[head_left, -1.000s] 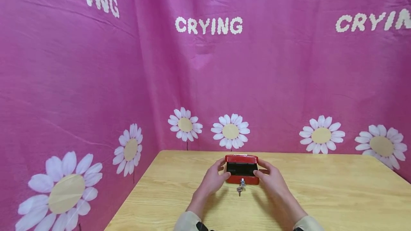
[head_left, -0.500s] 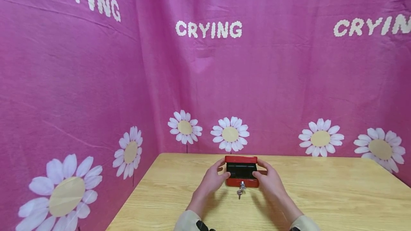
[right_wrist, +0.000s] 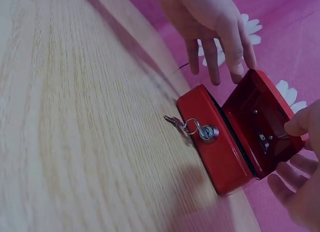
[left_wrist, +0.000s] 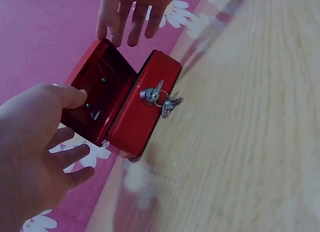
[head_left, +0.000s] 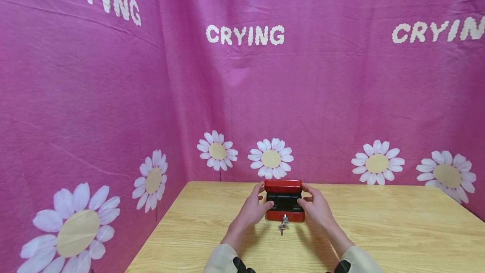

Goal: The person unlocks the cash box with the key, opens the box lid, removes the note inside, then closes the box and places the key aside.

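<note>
A small red cash box (head_left: 275, 216) stands on the table with its lid (head_left: 283, 186) raised, so its dark inside shows. My left hand (head_left: 250, 209) pinches the lid's left edge, the thumb on the inner side and the index finger behind. At the opposite edge my right hand (head_left: 317, 210) holds the lid in the same way; its thumb (right_wrist: 297, 125) shows on the rim. The other fingers of both hands spread loosely beside the lid. One key sits in the round front lock (left_wrist: 149, 95), and more keys (left_wrist: 171, 105) dangle from its ring.
The wooden table (head_left: 398, 226) extends to both sides of the box. Behind it and along its left side hangs a pink cloth (head_left: 322, 96) printed with white daisies and lettering.
Both hands have swung the lid further up and back; the handle on its top was visible earlier and is now out of sight. The box body and keys have stayed in place.
</note>
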Tool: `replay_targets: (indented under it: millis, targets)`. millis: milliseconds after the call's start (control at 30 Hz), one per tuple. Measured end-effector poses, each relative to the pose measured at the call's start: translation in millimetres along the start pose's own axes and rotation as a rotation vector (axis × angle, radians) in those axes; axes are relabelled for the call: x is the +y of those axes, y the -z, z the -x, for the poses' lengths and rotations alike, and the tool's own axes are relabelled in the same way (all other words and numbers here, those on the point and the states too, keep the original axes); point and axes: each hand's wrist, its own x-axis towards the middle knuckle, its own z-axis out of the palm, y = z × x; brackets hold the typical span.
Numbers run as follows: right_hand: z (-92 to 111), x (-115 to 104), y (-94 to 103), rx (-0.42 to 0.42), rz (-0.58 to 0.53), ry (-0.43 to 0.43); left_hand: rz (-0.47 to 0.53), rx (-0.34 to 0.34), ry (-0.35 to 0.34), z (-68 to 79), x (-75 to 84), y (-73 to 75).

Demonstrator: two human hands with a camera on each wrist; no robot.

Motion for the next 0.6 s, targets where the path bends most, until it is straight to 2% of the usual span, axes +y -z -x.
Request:
replay_targets:
  millis: [267, 600]
  targets:
    - [-7, 1, 1.5, -0.014, 0.077, 0.029, -0.043, -0.033, 0.044, -5.8, 3.3, 2.8]
    - [-19, 8, 6.3, -0.052, 0.09, 0.092, -0.068, -0.047, 0.004, -13.1, 7.2, 3.1]
